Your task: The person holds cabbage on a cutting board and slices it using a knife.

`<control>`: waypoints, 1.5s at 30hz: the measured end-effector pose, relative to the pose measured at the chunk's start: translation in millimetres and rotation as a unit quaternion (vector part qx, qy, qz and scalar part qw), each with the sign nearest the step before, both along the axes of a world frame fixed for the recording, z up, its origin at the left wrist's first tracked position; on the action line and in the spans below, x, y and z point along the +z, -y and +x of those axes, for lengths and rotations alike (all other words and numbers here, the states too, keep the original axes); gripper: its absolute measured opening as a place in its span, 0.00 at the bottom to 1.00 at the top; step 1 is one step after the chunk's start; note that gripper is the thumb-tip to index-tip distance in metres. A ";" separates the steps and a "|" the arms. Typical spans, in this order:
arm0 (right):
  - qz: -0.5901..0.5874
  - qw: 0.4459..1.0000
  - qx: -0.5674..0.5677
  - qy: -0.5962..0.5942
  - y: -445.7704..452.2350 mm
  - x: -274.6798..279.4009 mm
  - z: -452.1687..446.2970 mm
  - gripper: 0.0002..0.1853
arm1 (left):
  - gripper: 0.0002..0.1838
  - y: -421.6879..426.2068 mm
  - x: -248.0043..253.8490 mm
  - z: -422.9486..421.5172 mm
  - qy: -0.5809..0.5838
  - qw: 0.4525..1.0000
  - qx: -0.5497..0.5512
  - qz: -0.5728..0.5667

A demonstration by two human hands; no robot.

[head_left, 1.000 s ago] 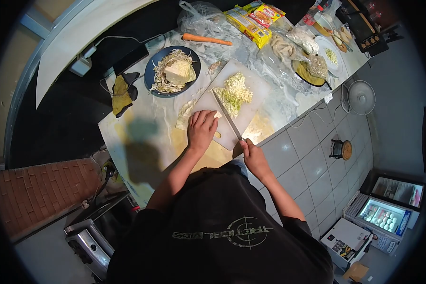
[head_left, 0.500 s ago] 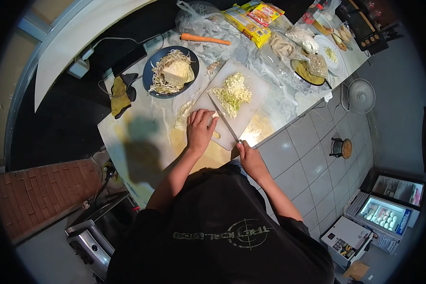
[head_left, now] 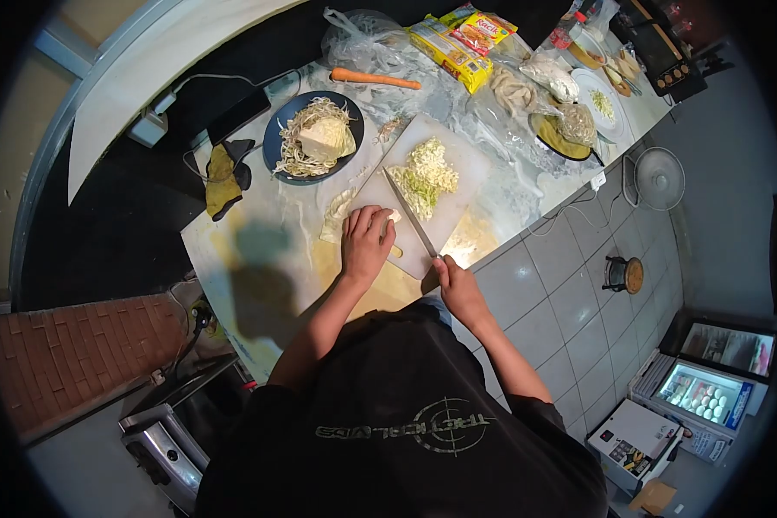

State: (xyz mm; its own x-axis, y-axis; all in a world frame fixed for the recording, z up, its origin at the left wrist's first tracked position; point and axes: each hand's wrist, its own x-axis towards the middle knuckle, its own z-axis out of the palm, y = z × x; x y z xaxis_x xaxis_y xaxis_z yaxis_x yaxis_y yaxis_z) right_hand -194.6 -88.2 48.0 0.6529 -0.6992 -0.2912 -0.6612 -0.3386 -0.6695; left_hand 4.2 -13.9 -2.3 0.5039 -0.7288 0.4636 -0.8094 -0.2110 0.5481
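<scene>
Fingers of left hand (head_left: 368, 246) bunched together on cabbage piece (head_left: 394, 216), likely steadying it, left on cutting board (head_left: 449, 220); right hand (head_left: 464, 291) grips kitchen knife (head_left: 413, 216), blade dividing piece from shredded cabbage (head_left: 432, 167)

The knife (head_left: 413, 213) has 1 long, narrow, shiny blade and lies at a slant over the board (head_left: 466, 160), its tip toward the far side and its handle, mostly hidden, at the near edge. The board is pale, flat and set diagonally, with 1 slot near its near corner. The chopped cabbage (head_left: 427, 177) sits on it in 1 loose heap of fine shreds, creamy white at the far end and greener close beside the blade. Across the blade from the heap is 1 small pale piece (head_left: 394, 216), partly covered. 1 thin, crinkled leaf (head_left: 336, 214) lies by the board's left edge.
</scene>
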 end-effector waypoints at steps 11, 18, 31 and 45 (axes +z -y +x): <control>0.059 0.998 -0.011 -0.017 -16.5 12.4 -5.2 0.24 | 0.11 0.1 -1.0 1.0 -0.035 0.999 0.010 -0.010; -0.081 0.993 0.000 -0.091 -25.2 -7.1 4.5 0.21 | 0.11 0.9 -2.1 1.4 -0.026 1.000 0.010 -0.004; -0.035 0.999 0.005 0.000 -0.1 3.0 2.9 0.23 | 0.09 -2.3 1.4 1.5 -0.045 0.999 -0.003 -0.015; -0.136 0.982 0.037 -0.125 -7.4 -3.3 13.2 0.21 | 0.05 -1.3 1.0 2.3 -0.033 0.999 0.000 -0.022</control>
State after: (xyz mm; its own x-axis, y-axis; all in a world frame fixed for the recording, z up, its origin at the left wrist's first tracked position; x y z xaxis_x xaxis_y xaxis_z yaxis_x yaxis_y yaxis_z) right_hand -181.3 -80.8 44.7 0.6367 -0.7267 -0.2578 -0.7601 -0.5353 -0.3683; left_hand 6.5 -12.6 -1.3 0.5349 -0.7087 0.4601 -0.7708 -0.1862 0.6092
